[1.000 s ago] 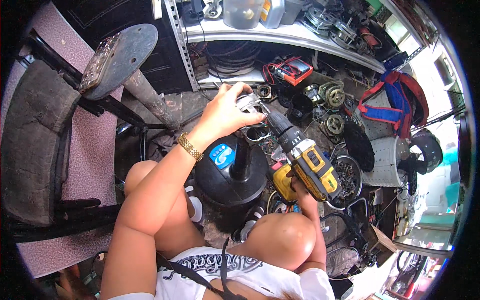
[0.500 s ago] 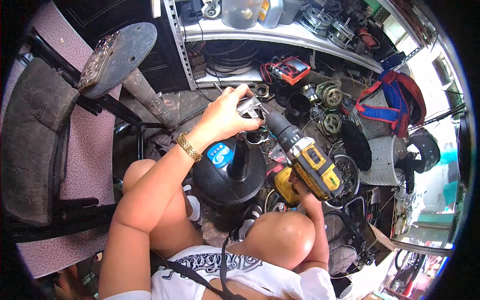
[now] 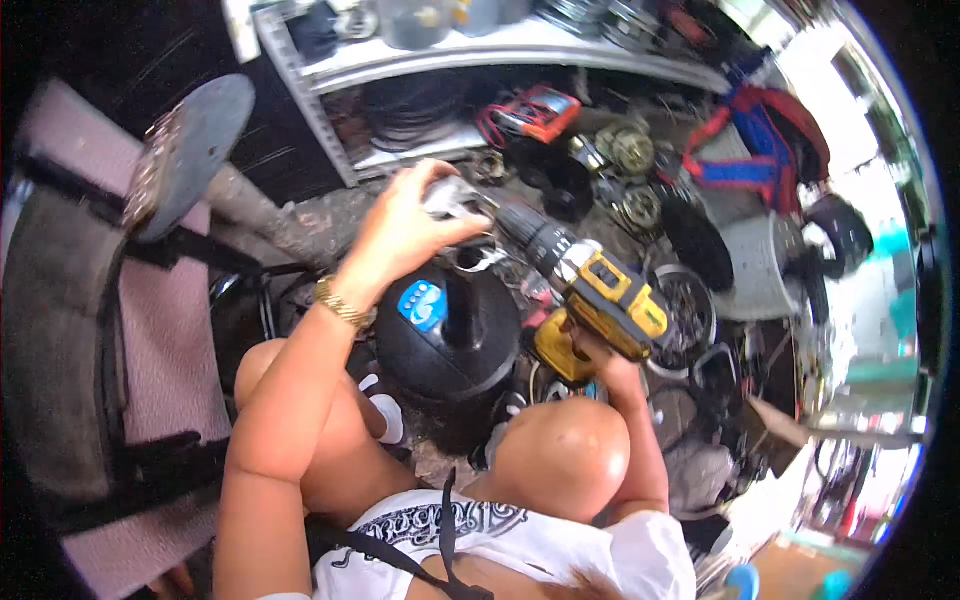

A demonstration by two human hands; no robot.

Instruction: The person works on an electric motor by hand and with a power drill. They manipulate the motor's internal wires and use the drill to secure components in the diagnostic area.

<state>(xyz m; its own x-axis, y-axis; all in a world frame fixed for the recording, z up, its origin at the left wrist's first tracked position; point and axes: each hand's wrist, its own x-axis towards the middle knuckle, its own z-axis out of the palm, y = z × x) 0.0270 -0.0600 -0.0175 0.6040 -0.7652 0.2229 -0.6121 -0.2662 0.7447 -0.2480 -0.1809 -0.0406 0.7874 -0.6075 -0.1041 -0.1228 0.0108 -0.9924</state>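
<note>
My left hand [image 3: 415,220], with a gold watch band [image 3: 342,303] at the wrist, is closed round a small silvery metal part [image 3: 455,197], its exact kind blurred. My right hand [image 3: 597,352] grips a yellow and black cordless drill [image 3: 610,298] by its handle, fingers partly hidden under the body. The drill's black chuck [image 3: 525,232] points up and left, its tip close to or touching the metal part; I cannot tell which. Below them, between my knees, stands a round black base [image 3: 450,350] with a blue label and an upright stub.
A metal shelf [image 3: 500,55] with containers and parts stands at the back. A red multimeter [image 3: 540,115], motor parts [image 3: 630,150] and a bowl of small hardware [image 3: 685,320] lie ahead and right. A blue-red strap [image 3: 760,165] lies farther right; a round-plate metal stand [image 3: 205,150] rises left.
The view has shifted. In the picture, both hands, the metal part and the drill sit slightly farther left. Both grips stay the same, with the drill tip still at the part.
</note>
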